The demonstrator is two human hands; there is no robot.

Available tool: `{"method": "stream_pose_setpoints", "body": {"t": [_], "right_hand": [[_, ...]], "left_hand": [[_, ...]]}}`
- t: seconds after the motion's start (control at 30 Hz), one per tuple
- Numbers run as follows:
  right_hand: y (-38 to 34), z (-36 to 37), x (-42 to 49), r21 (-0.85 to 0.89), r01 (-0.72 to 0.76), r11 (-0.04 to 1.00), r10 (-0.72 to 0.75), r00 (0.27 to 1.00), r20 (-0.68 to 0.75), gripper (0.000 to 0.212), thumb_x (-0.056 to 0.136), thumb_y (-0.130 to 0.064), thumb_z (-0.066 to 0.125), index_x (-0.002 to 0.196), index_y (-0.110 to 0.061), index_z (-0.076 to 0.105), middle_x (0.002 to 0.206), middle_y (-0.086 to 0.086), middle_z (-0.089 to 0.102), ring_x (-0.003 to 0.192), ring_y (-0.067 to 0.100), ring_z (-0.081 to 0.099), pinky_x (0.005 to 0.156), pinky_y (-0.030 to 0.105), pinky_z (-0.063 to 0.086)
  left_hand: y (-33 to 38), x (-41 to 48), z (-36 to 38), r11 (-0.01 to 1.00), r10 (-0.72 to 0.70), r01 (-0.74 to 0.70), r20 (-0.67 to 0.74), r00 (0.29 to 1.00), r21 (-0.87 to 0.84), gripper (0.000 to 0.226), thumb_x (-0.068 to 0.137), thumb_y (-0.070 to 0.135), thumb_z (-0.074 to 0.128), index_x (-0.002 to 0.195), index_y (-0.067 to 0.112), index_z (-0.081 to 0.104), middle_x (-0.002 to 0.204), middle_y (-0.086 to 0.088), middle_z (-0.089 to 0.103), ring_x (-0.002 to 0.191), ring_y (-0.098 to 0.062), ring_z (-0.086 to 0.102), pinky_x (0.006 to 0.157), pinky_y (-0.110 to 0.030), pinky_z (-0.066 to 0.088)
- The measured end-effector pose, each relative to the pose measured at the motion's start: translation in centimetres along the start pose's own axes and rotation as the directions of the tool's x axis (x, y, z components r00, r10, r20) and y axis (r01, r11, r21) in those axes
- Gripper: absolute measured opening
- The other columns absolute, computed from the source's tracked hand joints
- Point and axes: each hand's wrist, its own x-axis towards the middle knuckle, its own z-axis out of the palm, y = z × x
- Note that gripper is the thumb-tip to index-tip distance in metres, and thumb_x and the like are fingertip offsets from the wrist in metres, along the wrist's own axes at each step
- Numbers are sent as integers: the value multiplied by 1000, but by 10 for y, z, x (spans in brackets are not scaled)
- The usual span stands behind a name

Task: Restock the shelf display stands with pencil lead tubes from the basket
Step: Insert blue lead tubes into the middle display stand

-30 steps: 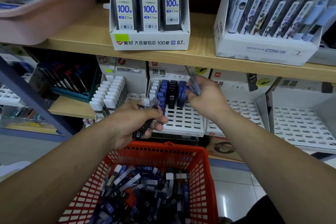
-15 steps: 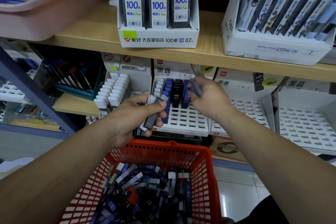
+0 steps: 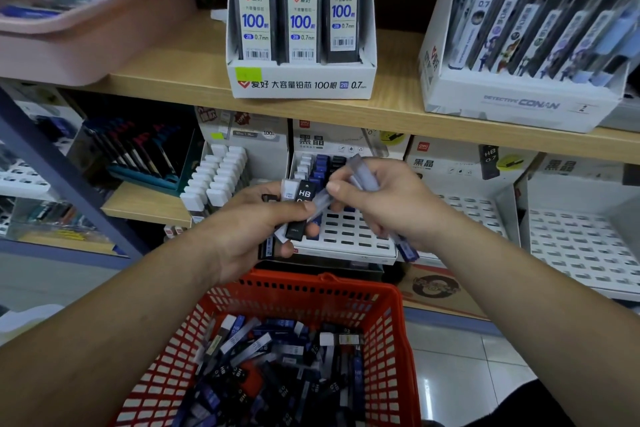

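The right hand (image 3: 384, 199) has come back from the rear rows of the display stand (image 3: 349, 239) and is now meeting the left hand (image 3: 252, 225), which has risen with its bundle. The left hand is gripping several pencil lead tubes. Its thumb is pressing across the front one, a black tube (image 3: 300, 210) marked HB that is standing nearly upright. The right hand is curling its fingers round a few translucent blue tubes (image 3: 365, 177), and one end is poking out below its heel. Its thumb is lying on another pale tube just beside the black one. Just behind both grips, the stand is showing blue and black tubes in its back rows. Directly below them, the red basket (image 3: 325, 284) is holding a loose heap of tubes (image 3: 277, 367). To the right of the right hand, a second slotted stand (image 3: 474, 208) is sitting on the same shelf.
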Motion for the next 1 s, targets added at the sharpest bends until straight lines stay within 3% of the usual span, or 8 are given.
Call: {"method": "stream_pose_setpoints", "body": {"t": [0.17,0.27,0.4,0.47,0.63,0.7,0.87,1.0], "right_hand": [[-1,-7,-7,149,-104,983,101,994,30,15,93,-10,74,106,-8,66,85,15,77,40,17,39,41,26,33],[1,-13,-9,181,-138,974,140,990,4,13,93,-2,71,101,-8,63,86,18,76,38,17,38,40,26,33],[1,-13,-10,182,-114,977,127,990,-59,13,94,-1,69,101,-9,62,91,20,76,36,16,36,41,26,33],[1,-12,-11,193,-104,976,119,991,-65,13,95,-2,69,103,-9,61,91,20,76,36,16,37,41,26,33],[-3,-10,-15,222,-109,969,124,991,-58,13,96,-5,68,105,-8,59,93,19,77,38,17,37,41,26,33],[-5,-6,-17,229,-129,965,145,988,-55,14,97,-6,68,106,-8,59,94,17,78,40,18,37,42,26,34],[-18,16,-15,104,-141,985,141,990,11,24,93,-11,74,110,-1,62,89,14,78,41,18,38,44,27,34],[-34,44,-23,-146,-62,987,79,990,114,23,90,-18,80,100,-2,68,68,9,68,39,16,42,39,22,34]], "left_hand": [[4,-2,4,999,3,-4,-10,1000,-40,21,99,14,65,120,9,67,111,-13,78,99,-25,77,54,-27,56],[5,-1,1,1000,17,-19,-110,994,-20,22,104,16,59,123,7,55,107,-15,79,103,-30,76,45,-27,48],[0,1,-1,996,34,-16,-227,973,83,30,102,11,58,129,5,45,86,-17,78,70,-19,76,41,-26,29],[-2,2,-1,995,14,10,-249,968,95,37,101,12,59,133,2,45,72,-15,70,45,-14,59,39,-25,23],[0,1,-5,1000,5,-11,-228,974,-26,36,96,35,73,115,6,63,76,-6,68,55,-14,50,36,-21,20],[-1,0,-10,997,24,-40,-214,977,-68,30,91,28,78,108,8,63,76,-2,67,57,-13,48,34,-20,21],[0,-11,-33,971,112,-161,-257,960,-179,22,91,12,77,106,12,61,75,-2,57,60,-12,46,34,-19,26],[5,-32,-54,971,180,-214,-269,946,-105,9,95,12,73,101,13,66,75,-7,54,58,-12,45,35,-20,26]]}}
